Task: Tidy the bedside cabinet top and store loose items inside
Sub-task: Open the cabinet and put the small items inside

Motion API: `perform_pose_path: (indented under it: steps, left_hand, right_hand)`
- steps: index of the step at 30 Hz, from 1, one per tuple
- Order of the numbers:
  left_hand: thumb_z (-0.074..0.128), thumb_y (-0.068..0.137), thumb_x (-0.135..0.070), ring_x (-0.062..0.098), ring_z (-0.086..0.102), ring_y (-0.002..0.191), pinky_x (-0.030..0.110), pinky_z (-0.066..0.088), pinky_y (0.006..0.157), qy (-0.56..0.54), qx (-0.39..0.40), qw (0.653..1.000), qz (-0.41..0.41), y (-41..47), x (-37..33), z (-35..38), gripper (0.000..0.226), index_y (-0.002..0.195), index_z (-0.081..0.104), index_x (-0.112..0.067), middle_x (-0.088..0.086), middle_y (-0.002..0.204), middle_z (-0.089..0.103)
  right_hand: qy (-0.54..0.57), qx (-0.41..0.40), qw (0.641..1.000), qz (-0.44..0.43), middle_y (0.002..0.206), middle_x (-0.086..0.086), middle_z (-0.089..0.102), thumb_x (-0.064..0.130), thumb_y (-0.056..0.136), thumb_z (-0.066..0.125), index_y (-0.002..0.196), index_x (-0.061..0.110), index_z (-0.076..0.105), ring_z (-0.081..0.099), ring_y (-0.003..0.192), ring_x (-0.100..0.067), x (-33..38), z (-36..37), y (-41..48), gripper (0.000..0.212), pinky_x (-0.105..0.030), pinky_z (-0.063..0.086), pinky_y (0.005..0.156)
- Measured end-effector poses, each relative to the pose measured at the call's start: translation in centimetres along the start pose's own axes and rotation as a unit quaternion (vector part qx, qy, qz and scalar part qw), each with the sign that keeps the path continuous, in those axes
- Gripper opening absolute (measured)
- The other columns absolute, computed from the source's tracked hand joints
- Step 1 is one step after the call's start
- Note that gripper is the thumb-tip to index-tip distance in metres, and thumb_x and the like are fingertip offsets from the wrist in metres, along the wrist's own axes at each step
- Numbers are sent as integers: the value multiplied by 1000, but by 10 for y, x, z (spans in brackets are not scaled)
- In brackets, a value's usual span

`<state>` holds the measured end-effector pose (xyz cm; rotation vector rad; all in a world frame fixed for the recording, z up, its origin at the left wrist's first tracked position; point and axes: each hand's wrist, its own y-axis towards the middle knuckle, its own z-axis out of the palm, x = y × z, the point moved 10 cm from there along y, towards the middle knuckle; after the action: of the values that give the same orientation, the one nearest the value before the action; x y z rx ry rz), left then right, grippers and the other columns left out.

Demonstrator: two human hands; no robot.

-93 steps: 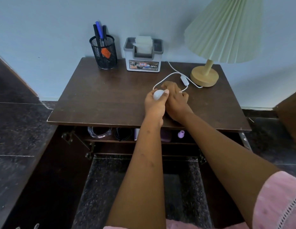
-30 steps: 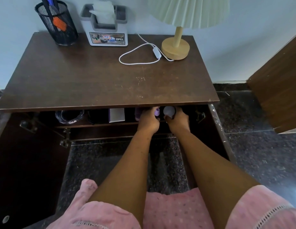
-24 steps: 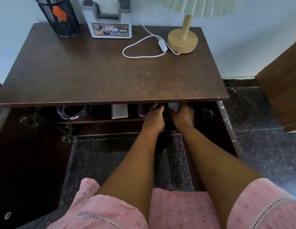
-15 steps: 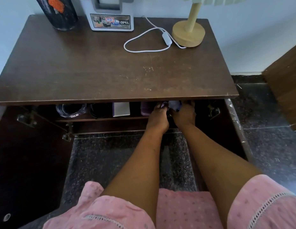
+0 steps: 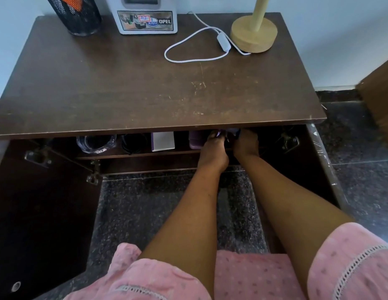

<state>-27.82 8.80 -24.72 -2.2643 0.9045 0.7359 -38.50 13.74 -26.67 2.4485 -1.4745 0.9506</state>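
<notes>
Head view: scratched cabinet top (image 5: 102, 83), pale wall (image 5: 318, 40), speckled floor (image 5: 362, 137); left hand (image 5: 212, 152), right hand (image 5: 246, 146) beneath, fingers hidden, grip unclear.

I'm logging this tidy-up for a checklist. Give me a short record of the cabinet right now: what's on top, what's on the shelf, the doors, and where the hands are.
top: pen holder, tissue box, lamp base, cord
shelf: clear jar, black cable, white box, purple item
doors: left door and right door open
left hand: reaching onto shelf, fingertips hidden under the top
right hand: beside it, fingertips hidden
grip: cannot tell
</notes>
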Motion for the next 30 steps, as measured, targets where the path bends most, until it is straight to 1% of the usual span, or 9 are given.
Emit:
perform_pose_path:
  steps: [6, 11, 15, 16, 18, 19, 21, 24, 30]
  left_hand:
    - [48, 83, 10, 27, 29, 139, 32, 31, 112, -17, -1, 1000, -2, 3, 1, 1, 68, 145, 31, -10, 12, 153, 25]
    - [48, 86, 8, 24, 17, 144, 27, 20, 113, -24, 2, 1000, -12, 3, 3, 3, 69, 148, 24, -12, 11, 157, 15]
    - [49, 84, 7, 25, 22, 142, 27, 24, 113, -40, -3, 999, -17, 1, 4, 1, 70, 147, 26, -14, 9, 156, 17]
    - [49, 84, 7, 25, 24, 141, 27, 26, 113, -46, -7, 999, -16, 1, 4, 1, 70, 147, 27, -15, 9, 155, 19]
    - [50, 85, 5, 25, 26, 140, 28, 27, 113, -56, -14, 998, -15, 0, 4, 0, 69, 147, 27, -16, 8, 154, 20]
    - [51, 85, 4, 25, 26, 141, 28, 27, 113, -58, -15, 998, -13, -1, 4, 0, 69, 147, 27, -16, 8, 154, 20]
    - [51, 85, 4, 24, 25, 141, 28, 27, 113, -62, -15, 998, -9, -1, 4, 1, 69, 147, 28, -16, 7, 155, 19]
    - [51, 86, 5, 22, 26, 140, 28, 28, 113, -76, -14, 997, -8, -1, 5, 3, 67, 146, 32, -18, 5, 155, 19]
    - [51, 85, 7, 21, 28, 140, 27, 26, 114, -75, -25, 997, 1, 2, 6, 3, 67, 145, 33, -16, 6, 153, 24]
  right_hand:
    - [-3, 2, 1000, -15, 122, -24, 59, 24, 90, 59, 115, -2, 60, 57, 113, -36, 2, 0, 2, 36, -34, 45, 86]
    - [24, 19, 999, -17, 120, -23, 57, 28, 87, 62, 115, 0, 57, 57, 111, -33, -2, 5, 4, 40, -27, 40, 80]
    - [40, 8, 999, -36, 134, -15, 45, 38, 80, 68, 131, 10, 44, 45, 121, -34, -4, 2, -1, 63, -35, 42, 91]
    - [48, 5, 998, -40, 137, -14, 43, 37, 77, 71, 133, 11, 41, 43, 122, -33, -6, 1, -2, 69, -34, 40, 92]
    - [63, 2, 997, -38, 136, -14, 43, 30, 73, 77, 133, 11, 41, 44, 122, -33, -12, 2, -4, 73, -28, 36, 86]
    - [72, 0, 997, -32, 135, -15, 44, 26, 72, 78, 132, 9, 41, 45, 121, -33, -15, 2, -4, 72, -26, 35, 85]
    - [93, -6, 995, -22, 135, -18, 44, 19, 72, 79, 132, 7, 41, 46, 122, -32, -18, 1, -2, 72, -25, 35, 88]
    - [90, -4, 996, -18, 135, -17, 46, 16, 75, 77, 132, 5, 42, 48, 123, -30, -18, 2, 1, 68, -27, 38, 92]
    - [84, -11, 996, -23, 128, -17, 52, 13, 76, 75, 123, 4, 49, 54, 115, -28, -18, 3, 2, 55, -22, 36, 81]
